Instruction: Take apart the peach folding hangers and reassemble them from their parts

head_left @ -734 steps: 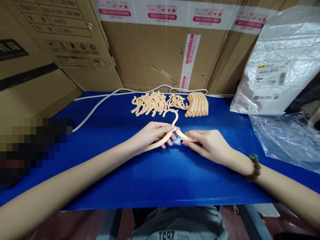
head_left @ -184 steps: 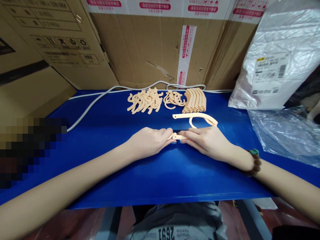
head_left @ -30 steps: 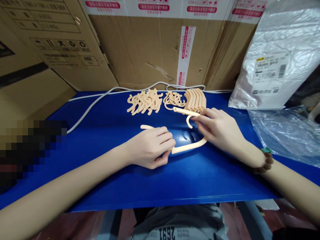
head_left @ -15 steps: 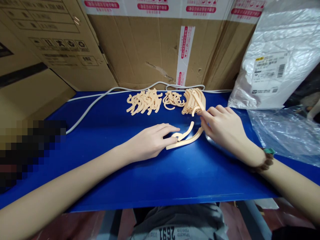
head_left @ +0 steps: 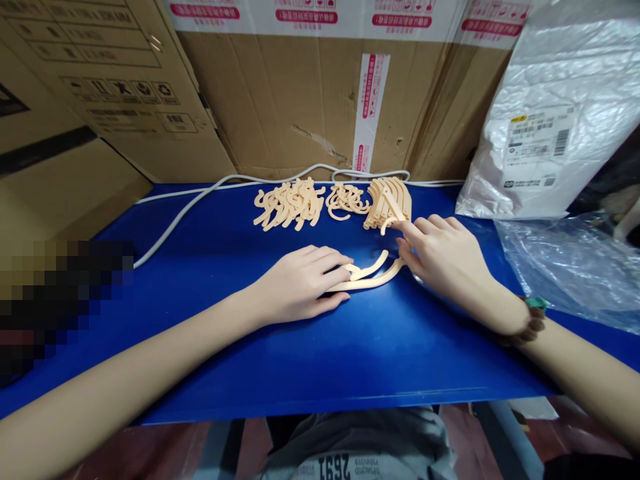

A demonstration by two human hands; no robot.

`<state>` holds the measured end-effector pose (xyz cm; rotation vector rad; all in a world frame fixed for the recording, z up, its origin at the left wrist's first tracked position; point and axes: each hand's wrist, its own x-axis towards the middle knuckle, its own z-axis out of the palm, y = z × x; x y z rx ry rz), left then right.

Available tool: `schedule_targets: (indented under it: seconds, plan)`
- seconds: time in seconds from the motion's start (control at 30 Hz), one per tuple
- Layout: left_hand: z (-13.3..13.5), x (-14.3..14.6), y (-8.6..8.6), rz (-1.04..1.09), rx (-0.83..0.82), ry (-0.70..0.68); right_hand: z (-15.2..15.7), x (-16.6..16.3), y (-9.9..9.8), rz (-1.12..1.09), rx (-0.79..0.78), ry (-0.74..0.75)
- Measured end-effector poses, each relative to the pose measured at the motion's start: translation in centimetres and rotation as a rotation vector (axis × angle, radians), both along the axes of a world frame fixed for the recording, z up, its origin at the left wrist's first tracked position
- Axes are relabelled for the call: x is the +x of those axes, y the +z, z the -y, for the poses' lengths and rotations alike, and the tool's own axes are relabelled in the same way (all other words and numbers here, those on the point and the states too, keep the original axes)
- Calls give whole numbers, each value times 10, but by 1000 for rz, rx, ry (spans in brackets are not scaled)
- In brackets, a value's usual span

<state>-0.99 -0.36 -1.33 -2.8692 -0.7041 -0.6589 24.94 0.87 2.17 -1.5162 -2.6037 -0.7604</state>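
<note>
While two curved peach plastic pieces lie side by side on the middle of a blue table, a person's bare hands meet them from either end. The left hand lies flat and spread, its fingertips pressing down on the pieces' left end, nothing pinched. The right hand is loosely open, its thumb touching the pieces' right end and its index finger stretched toward a stack of flat peach arms just behind. A bead bracelet circles the right wrist. Left of the stack sit a small cluster of hooks and a larger heap of hook-shaped parts. A white cable runs along the table's far edge, in front of cardboard boxes. A grey plastic bag and a clear plastic sheet lie at the right.
</note>
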Motion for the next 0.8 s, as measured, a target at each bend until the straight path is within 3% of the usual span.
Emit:
schedule_targets:
  seconds: [0.67, 0.8]
  plan:
    - [-3, -1, -5, 26, 32, 15, -1, 1, -11, -4, -49, 102]
    - [-5, -2, -6, 32, 43, 34, -2, -1, -9, 5, -88, 205]
